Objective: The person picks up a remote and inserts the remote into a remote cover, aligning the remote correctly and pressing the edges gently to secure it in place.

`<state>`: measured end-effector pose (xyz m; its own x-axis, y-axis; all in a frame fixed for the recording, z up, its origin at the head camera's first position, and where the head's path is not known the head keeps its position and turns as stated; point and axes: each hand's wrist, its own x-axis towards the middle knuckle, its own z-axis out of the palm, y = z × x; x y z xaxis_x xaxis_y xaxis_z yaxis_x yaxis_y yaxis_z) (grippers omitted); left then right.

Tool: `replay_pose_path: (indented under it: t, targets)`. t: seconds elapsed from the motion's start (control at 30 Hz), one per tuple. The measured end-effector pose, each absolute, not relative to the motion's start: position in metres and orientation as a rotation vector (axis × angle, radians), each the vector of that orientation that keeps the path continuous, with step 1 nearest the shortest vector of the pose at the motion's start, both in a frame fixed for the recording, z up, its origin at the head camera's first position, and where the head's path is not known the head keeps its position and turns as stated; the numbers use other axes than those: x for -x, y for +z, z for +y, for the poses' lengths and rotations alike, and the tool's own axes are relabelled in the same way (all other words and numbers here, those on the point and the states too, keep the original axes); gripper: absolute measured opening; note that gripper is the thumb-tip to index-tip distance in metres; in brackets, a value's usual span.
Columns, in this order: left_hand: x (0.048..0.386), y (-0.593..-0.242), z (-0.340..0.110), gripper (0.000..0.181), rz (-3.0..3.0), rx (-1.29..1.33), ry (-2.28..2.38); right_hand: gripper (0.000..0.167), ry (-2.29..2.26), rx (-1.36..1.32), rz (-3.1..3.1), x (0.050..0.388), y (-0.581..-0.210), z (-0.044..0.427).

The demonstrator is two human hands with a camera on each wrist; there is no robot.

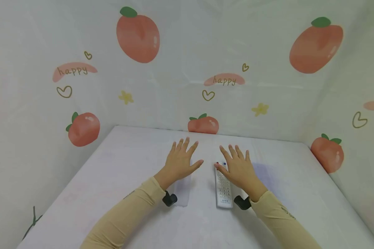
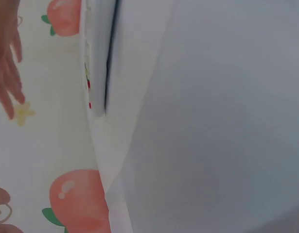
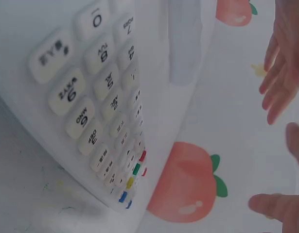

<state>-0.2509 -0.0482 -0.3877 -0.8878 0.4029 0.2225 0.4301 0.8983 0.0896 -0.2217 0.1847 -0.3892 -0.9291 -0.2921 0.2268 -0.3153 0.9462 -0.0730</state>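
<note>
Fingers spread, my left hand (image 1: 179, 164) hovers above a pale, translucent flat strip (image 1: 182, 193), which looks like a plastic sleeve; part of it is hidden under the hand. The strip (image 3: 183, 43) also shows in the right wrist view. A white remote control (image 1: 224, 195) lies lengthwise on the table, buttons up, its coloured keys at the far end. My right hand (image 1: 240, 169), also spread, is over the remote's right side, with the thumb across its far part. Whether the thumb touches is unclear. Neither hand holds anything.
The table (image 1: 127, 166) has a white cover, and a white cloth wall (image 1: 180, 97) with printed fruit stands behind and at both sides. Black wrist cameras (image 1: 169, 199) hang below both wrists. A dark green cord (image 1: 34, 221) is at the lower left.
</note>
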Motion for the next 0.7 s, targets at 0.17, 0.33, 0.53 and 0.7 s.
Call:
replay_pose_path:
  t: [0.17, 0.33, 0.53, 0.7]
  targets:
    - [0.2496, -0.3853, -0.0488, 0.050, -2.812, 0.692, -0.325, 0.060, 0.189, -0.482, -2.841, 0.2213, -0.3904, 0.1844]
    - [0.2494, -0.3819, -0.0490, 0.035, -2.846, 0.686, -0.411, 0.039, 0.214, -0.493, -2.814, 0.2214, -0.3908, 0.1833]
    - [0.2500, -0.3812, -0.0484, 0.029, -2.903, 0.660, -0.468, 0.029, 0.253, -0.471, -2.878, 0.2196, -0.3891, 0.1807]
    - [0.2476, -0.3822, -0.0447, 0.027, -2.938, 0.680, -0.545, 0.033, 0.360, -0.392, -2.957, 0.2159, -0.3909, 0.1825]
